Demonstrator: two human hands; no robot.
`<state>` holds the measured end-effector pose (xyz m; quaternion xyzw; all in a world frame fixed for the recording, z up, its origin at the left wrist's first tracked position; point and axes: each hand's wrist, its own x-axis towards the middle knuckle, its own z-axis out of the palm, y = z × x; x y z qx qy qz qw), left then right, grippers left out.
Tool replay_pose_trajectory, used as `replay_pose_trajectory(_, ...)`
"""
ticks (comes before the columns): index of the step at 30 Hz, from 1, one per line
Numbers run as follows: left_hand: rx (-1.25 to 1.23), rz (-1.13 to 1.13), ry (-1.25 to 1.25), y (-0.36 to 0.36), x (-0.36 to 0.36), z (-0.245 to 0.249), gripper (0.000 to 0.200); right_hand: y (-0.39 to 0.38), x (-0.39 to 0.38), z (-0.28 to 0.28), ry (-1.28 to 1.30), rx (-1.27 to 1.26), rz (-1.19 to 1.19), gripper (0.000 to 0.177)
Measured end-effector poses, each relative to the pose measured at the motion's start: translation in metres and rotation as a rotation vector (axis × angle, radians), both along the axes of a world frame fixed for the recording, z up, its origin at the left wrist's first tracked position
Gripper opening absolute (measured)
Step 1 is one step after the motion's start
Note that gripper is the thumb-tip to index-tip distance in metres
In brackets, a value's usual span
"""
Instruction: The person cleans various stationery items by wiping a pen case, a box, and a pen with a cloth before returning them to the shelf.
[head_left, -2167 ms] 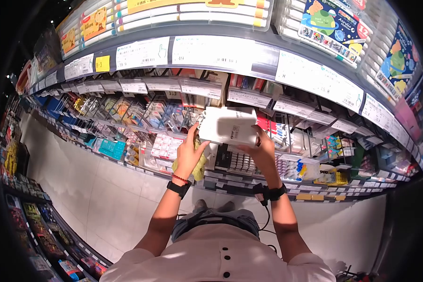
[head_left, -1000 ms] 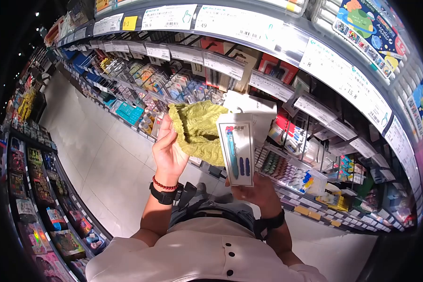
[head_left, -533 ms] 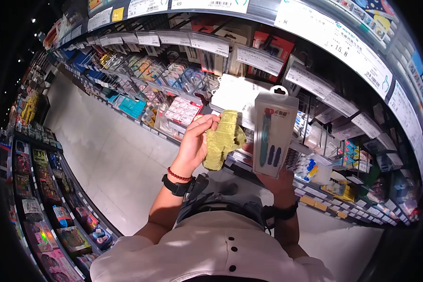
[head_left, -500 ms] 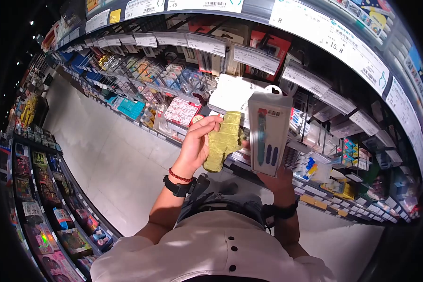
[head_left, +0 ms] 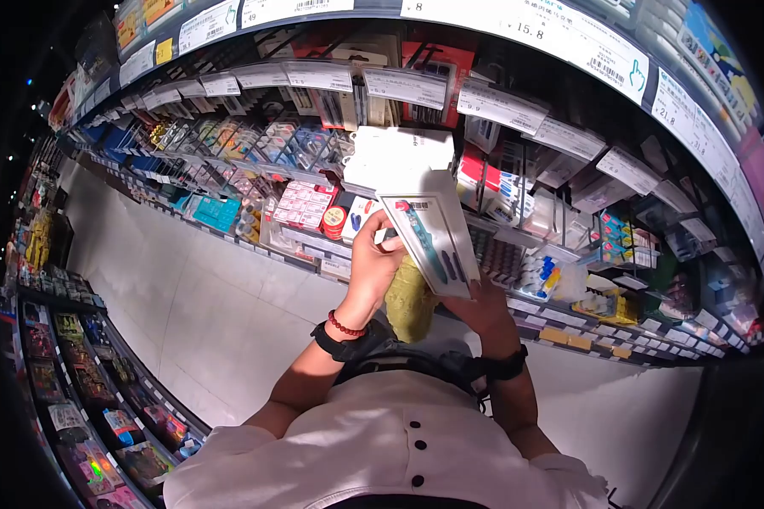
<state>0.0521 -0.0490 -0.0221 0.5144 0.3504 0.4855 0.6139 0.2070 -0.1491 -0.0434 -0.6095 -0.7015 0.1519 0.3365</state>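
Observation:
My left hand (head_left: pixel 377 267) is closed on a yellow-green cloth (head_left: pixel 409 301), which hangs below the fingers. A boxed pen set (head_left: pixel 430 242), with a teal pen and two dark cartridges behind a clear front, is tilted in front of the cloth. My right hand (head_left: pixel 481 307) holds the lower right end of this box; its fingertips are partly hidden. The box's upper left edge lies close to my left fingers and covers part of the cloth. Behind the box, white packages (head_left: pixel 399 157) hang on the shelf front.
Shelf rows with price labels (head_left: pixel 406 87) curve across the top. Red and white boxes (head_left: pixel 304 204) lie left of my hands, and marker pens (head_left: pixel 539 276) in bins to the right. Another stocked shelf (head_left: pixel 85 373) stands at the far left, across the pale floor (head_left: pixel 204 293).
The pen box has moved left and tilted, coming in front of the cloth near my left hand. The cloth now hangs lower and is partly covered. The shelves have shifted left in view.

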Motion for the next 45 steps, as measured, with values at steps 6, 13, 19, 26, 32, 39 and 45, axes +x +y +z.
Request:
replay_pose_trajectory(6, -0.291, -0.173, -0.152, -0.003, 0.001, -0.01, 0.033, 0.004, -0.016, 0.029, 1.454, -0.408, 0.392, 0.048)
replay_pose_trajectory(13, -0.62, -0.67, -0.937, 0.003, -0.007, -0.075, 0.03, 0.003, -0.018, 0.014, 1.692, -0.73, 0.71, 0.056)
replay_pose_trajectory(19, -0.385, -0.652, -1.084, 0.008, 0.003, -0.061, 0.037, -0.011, -0.012, 0.017, 1.651, -0.637, 0.363, 0.062)
replay_pose_trajectory(26, -0.607, -0.483, -1.105, 0.003, -0.002, -0.045, 0.047, -0.002, -0.017, 0.015, 1.936, -0.952, 0.159, 0.057)
replay_pose_trajectory(32, -0.66, -0.38, -0.834, 0.004, -0.018, -0.022, 0.06, 0.0, -0.033, 0.007, 1.778, -0.947, 0.407, 0.052)
replay_pose_trajectory(39, -0.645, -0.502, -0.844, 0.016, -0.064, 0.027, 0.06, 0.004, 0.02, -0.013, 0.914, -0.669, -0.066, 0.046)
replay_pose_trajectory(45, -0.605, -0.499, -0.75, 0.022, -0.105, 0.029, 0.063, 0.036, -0.075, -0.032, 1.451, -0.315, 0.092, 0.035)
